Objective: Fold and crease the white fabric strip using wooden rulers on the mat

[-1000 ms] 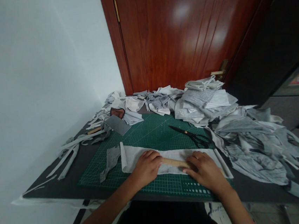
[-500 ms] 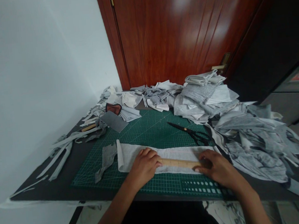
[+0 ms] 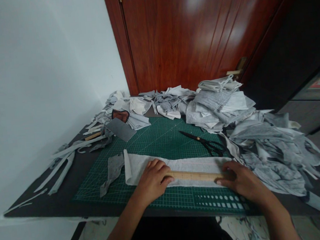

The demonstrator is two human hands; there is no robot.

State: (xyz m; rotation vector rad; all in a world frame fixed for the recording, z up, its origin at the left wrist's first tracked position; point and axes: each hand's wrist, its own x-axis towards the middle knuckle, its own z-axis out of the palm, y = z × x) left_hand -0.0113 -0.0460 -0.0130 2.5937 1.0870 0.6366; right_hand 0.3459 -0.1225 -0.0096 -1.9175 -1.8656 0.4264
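Observation:
A light grey-white strip of fabric (image 3: 138,164) lies across the green cutting mat (image 3: 161,138), its left end curled over. On top of it rests a wooden ruler (image 3: 194,175). My left hand (image 3: 153,179) is closed over the ruler's left end, pressing it to the cloth. With thumb and fingers, my right hand (image 3: 239,180) grips the ruler's right end, close to the strip's right edge. Black scissors (image 3: 203,141) lie behind the strip, blades pointing left. A small grey scrap (image 3: 111,173) sits beside the curled end.
Heaped grey cloth (image 3: 217,103) stands at the back right, with another loose pile (image 3: 276,150) to the right. Cut strips (image 3: 63,169) lie along the left edge. A grey rectangular piece (image 3: 120,129) is at the mat's far left. A wooden door (image 3: 180,35) rises behind.
My right hand has shifted to the right, toward the strip's right end. More of the ruler shows between my hands. My left hand stays nearly in place.

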